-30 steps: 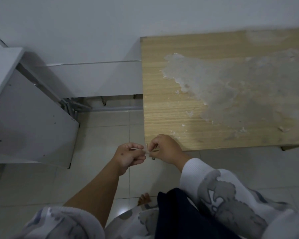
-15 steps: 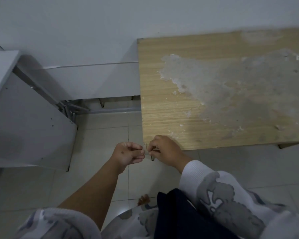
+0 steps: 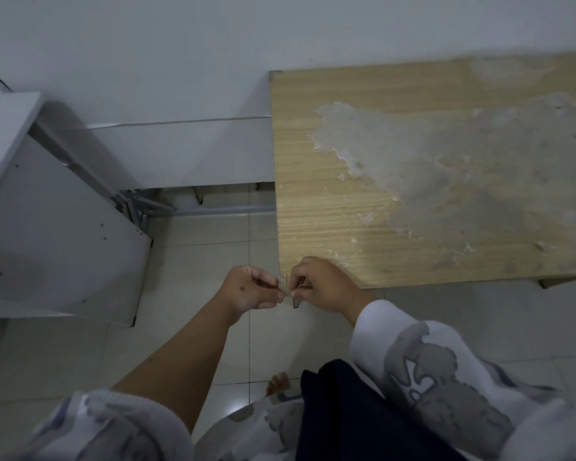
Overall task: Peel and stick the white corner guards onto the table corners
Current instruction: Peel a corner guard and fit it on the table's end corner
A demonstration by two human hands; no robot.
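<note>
both hands point(image 3: 251, 289) point(image 3: 323, 286) meet fingertip to fingertip, fingers curled, pinching.

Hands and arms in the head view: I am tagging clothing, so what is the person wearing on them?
Both hands, left hand and right hand, are bare, with no gloves. The right sleeve is white with a ribbed cuff and grey cartoon prints, reaching the wrist. The left sleeve, same fabric, is pushed up, baring the forearm.

Both hands point(image 3: 323, 286) shifted slightly up to table corner point(image 3: 281, 272); pinch unchanged otherwise.
</note>
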